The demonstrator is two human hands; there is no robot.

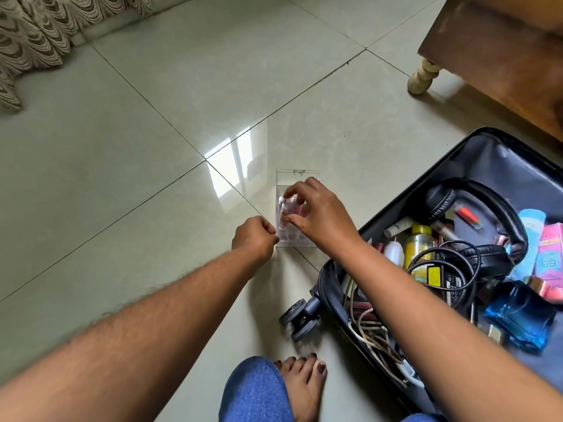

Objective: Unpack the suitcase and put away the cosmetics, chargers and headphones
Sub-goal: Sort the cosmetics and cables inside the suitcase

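A clear acrylic box (297, 178) stands on the floor tiles in the middle of the view. My right hand (316, 211) pinches a small pinkish clear bottle (289, 210) inside the box. My left hand (254, 236) grips the box's near left corner. To the right lies the open black suitcase (493, 153). In it are black headphones (481, 236), a black charger with its coiled cable (447, 277), a yellow bottle (419, 245), a small white bottle (394, 254), a blue glass perfume bottle (522, 318), pink and light blue tubes (548, 248) and beige cables (374, 336).
A wooden piece of furniture (505, 56) with a turned cream leg (422, 76) stands at the top right. A patterned cloth (36, 35) hangs at the top left. My bare foot (304, 388) and blue-jeaned knee (253, 394) are at the bottom, beside the suitcase wheels (300, 318).
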